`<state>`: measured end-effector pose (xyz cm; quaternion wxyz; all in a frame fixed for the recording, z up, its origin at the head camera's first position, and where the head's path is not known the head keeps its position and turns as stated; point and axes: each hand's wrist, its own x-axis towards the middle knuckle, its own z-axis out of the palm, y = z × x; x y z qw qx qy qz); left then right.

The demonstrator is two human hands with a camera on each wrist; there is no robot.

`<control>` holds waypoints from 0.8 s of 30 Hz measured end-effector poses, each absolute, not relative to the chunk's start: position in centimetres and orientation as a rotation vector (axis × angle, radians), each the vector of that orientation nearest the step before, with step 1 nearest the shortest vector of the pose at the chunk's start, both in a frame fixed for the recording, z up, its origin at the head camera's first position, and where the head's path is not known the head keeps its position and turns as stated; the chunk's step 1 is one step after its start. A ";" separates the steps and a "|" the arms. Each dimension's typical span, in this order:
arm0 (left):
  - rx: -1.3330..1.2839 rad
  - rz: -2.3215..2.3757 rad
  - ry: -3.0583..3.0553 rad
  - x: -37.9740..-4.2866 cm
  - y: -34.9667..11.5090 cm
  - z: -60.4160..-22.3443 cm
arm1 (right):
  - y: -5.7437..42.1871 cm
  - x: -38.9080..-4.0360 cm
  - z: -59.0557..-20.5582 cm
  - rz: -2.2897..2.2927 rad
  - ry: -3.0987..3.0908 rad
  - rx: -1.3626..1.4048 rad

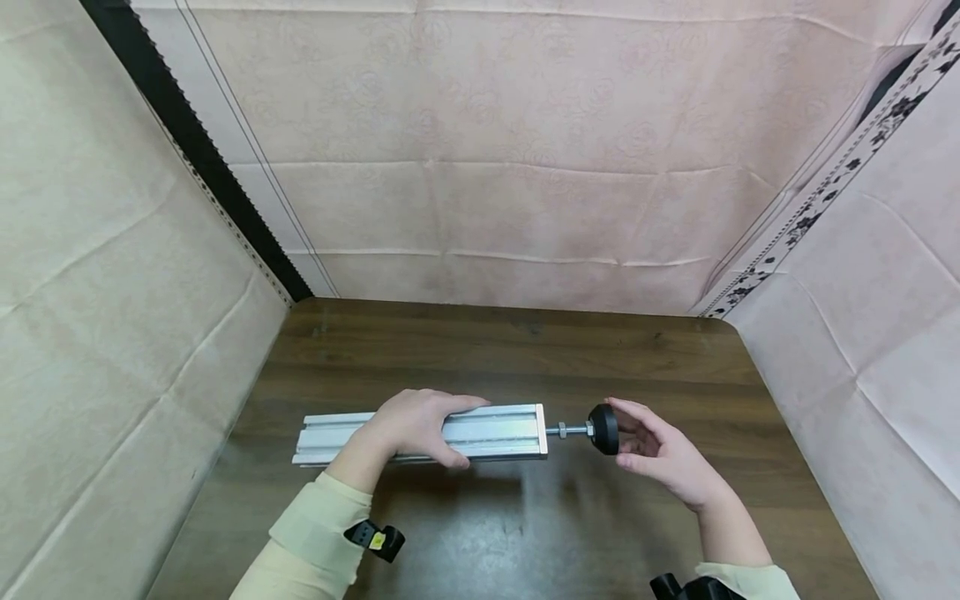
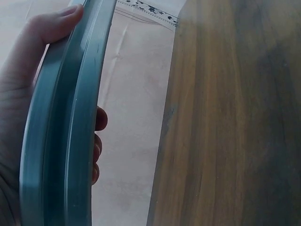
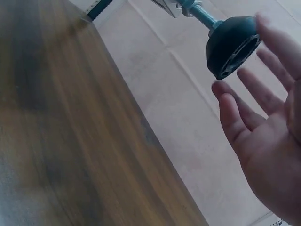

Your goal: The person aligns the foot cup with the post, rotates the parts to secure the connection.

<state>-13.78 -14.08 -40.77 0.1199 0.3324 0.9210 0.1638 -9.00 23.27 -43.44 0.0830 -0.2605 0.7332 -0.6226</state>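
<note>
My left hand [image 1: 417, 423] grips a silver grooved aluminium profile [image 1: 498, 429] from above, held level across the table. In the left wrist view, the thumb lies along one side of the profile [image 2: 59, 117] and fingertips curl round the other. From its right end cap, a threaded rod [image 1: 575, 431] with a nut carries a round black levelling foot [image 1: 603, 429]. My right hand [image 1: 667, 450] is beside the foot, its fingers spread and loosely bent. One fingertip is right at the rim of the foot [image 3: 225, 42] in the right wrist view; the others stand apart from it.
Beneath the hands is a dark wooden table [image 1: 487, 350]. Pale cloth sheets [image 1: 525, 167] hang behind it and on both sides, with a black strip [image 1: 217, 158] at the left corner. Both wrists wear black cameras [image 1: 382, 540].
</note>
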 end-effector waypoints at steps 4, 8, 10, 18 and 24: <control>0.976 0.473 2.693 -13.8 -14.1 -40.6 | 23.0 -9.2 -43.6 -1.793 2.283 -0.709; 0.978 0.456 2.688 -13.8 -14.0 -40.5 | 23.0 -9.3 -43.6 -1.734 2.353 -0.573; 0.976 0.453 2.688 -13.8 -14.0 -40.6 | 23.1 -9.2 -43.6 -1.749 2.335 -0.587; 0.995 0.477 2.683 -14.0 -13.6 -40.5 | 23.4 -8.8 -43.4 -1.798 2.321 -0.659; 0.977 0.469 2.658 -14.0 -13.6 -41.0 | 23.0 -8.6 -44.0 -1.800 2.363 -0.535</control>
